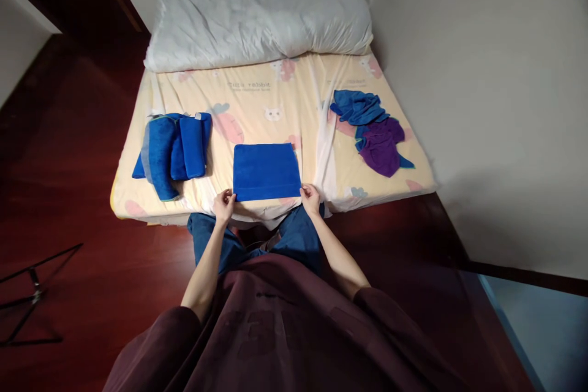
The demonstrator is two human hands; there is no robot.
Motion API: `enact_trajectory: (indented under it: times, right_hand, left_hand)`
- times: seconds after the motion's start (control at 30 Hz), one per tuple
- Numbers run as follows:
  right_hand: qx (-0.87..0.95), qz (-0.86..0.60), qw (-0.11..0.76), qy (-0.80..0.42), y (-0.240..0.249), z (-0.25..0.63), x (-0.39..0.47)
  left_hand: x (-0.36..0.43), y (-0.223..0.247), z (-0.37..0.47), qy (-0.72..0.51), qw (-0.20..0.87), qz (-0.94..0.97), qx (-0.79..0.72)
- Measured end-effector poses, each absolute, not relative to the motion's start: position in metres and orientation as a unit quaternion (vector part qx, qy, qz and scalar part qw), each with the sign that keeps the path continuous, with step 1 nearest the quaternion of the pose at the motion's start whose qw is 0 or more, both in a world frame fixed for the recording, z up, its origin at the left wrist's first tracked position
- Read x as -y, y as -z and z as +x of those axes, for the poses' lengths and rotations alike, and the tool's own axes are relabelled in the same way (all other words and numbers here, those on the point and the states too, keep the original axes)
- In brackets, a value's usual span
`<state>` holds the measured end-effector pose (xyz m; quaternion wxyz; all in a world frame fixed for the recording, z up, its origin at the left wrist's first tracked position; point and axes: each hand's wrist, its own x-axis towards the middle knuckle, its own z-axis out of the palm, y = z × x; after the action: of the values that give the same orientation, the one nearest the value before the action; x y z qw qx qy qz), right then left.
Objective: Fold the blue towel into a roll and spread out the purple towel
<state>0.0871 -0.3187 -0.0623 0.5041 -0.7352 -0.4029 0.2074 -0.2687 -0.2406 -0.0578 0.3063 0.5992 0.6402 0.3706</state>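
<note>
A blue towel lies flat in a neat rectangle on the bed's near edge, in front of my body. My left hand pinches its near left corner between thumb and fingers. At the near right corner, my right hand grips the cloth the same way. To the left sits a stack of folded and rolled blue towels. Over on the right lie a crumpled blue cloth and a crumpled purple cloth, bunched together.
The bed has a cream sheet with rabbit and carrot prints. A white quilt covers its far end. A wall runs along the right side. On the dark red floor at left stands a black tripod.
</note>
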Motion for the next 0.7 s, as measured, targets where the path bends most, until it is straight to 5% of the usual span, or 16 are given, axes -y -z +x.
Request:
enact_trajectory:
  times: [0.13, 0.37, 0.7]
  right_hand:
    - [0.506, -0.705, 0.481, -0.126, 0.038, 0.073, 0.339]
    - [0.694, -0.599, 0.357, -0.177, 0.025, 0.045, 0.352]
    - [0.714, -0.616, 0.274, -0.187, 0.043, 0.045, 0.34]
  left_hand:
    - [0.269, 0.037, -0.257, -0.354, 0.202, 0.704, -0.581]
    - [0.286, 0.028, -0.229, -0.209, 0.213, 0.851, -0.432]
    - [0.279, 0.045, -0.221, -0.171, 0.179, 0.858, -0.449]
